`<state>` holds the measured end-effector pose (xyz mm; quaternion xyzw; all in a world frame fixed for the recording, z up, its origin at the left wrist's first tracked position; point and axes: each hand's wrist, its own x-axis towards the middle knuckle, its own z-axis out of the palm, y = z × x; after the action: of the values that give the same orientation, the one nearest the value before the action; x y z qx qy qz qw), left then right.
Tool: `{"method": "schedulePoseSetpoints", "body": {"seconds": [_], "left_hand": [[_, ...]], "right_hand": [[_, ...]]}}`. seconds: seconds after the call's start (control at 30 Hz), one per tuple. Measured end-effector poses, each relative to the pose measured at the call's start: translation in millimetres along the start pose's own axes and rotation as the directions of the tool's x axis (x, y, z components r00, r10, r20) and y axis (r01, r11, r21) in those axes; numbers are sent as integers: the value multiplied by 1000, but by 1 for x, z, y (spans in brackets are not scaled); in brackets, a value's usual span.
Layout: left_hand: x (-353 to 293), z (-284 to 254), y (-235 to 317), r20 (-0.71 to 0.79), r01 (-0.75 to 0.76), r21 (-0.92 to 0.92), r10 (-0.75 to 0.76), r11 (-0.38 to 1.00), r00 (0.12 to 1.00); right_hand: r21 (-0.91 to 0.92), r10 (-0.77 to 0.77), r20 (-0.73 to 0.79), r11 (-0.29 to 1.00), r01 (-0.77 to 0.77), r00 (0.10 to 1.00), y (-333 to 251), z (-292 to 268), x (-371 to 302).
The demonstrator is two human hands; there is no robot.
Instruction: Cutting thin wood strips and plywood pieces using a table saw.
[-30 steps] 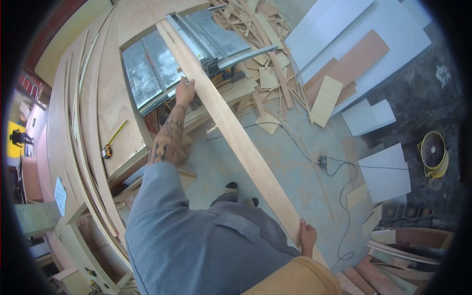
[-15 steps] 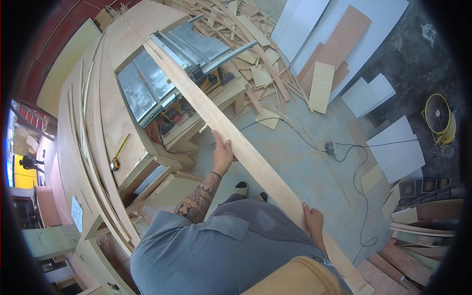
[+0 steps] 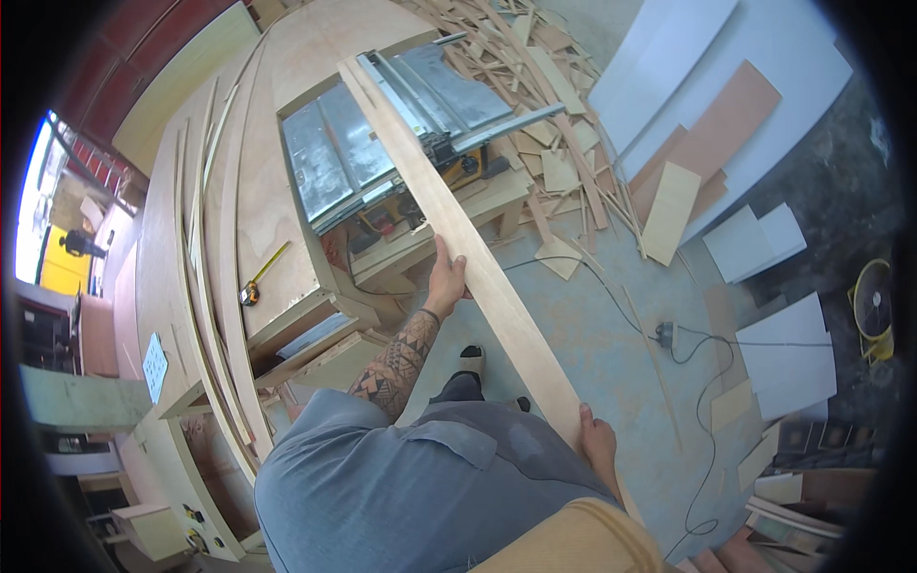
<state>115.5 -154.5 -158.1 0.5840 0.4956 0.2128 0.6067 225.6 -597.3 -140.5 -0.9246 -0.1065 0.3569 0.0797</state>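
- Right hand [image 3: 598, 436]: closest to the body, at the right edge of the long wooden board [image 3: 497, 291]; thumb on the upper face, other fingers largely hidden; pinching the board.
- Left hand [image 3: 446, 280]: farther along, at the board's left edge, thumb against the edge, fingers partly out of sight beneath; pinching the board. Forearm tattooed.
- Board: runs slantwise from beside the body, past both hands, far end lying over the table saw [image 3: 330, 158]; middle stretch above the floor.
- Sandalled feet [image 3: 471, 360] on the floor, left of the board.
- Black cable [image 3: 618, 294] on the floor right of the board, joined to a small dark block [image 3: 666, 334].
- Tape measure [image 3: 250, 292], yellow and black, blade partly out, on the wooden surface [image 3: 269, 205] left of the saw.
- Long thin strips [image 3: 233, 239] lengthwise on the same surface, left of the tape measure.
- Saw: grey metal top, set into an opening in the surface.
- Yellow round fan [image 3: 872, 301] at far right.
- Offcuts [image 3: 549, 72] heaped beyond the saw, to its right; large white panels [image 3: 659, 57] beside them.
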Motion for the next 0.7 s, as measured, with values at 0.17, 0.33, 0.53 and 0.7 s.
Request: {"method": "schedulePoseSetpoints", "body": {"seconds": [0.17, 0.33, 0.53, 0.7], "left_hand": [[51, -25, 7, -10, 15, -17, -15, 1000, 1000], [100, -46, 16, -38, 2, -32, -4, 999, 999], [153, -76, 36, -107, 38, 9, -36, 999, 994], [177, -91, 58, -162, 38, -47, -45, 998, 986]], "right_hand": [[-15, -32, 34, 999, 33, 999, -50, 3, 23], [25, -51, 87, 998, 49, 995, -102, 1, 38], [33, -148, 92, 989, 145, 985, -167, -3, 46], [18, -263, 111, 965, 262, 959, -194, 5, 77]]}}
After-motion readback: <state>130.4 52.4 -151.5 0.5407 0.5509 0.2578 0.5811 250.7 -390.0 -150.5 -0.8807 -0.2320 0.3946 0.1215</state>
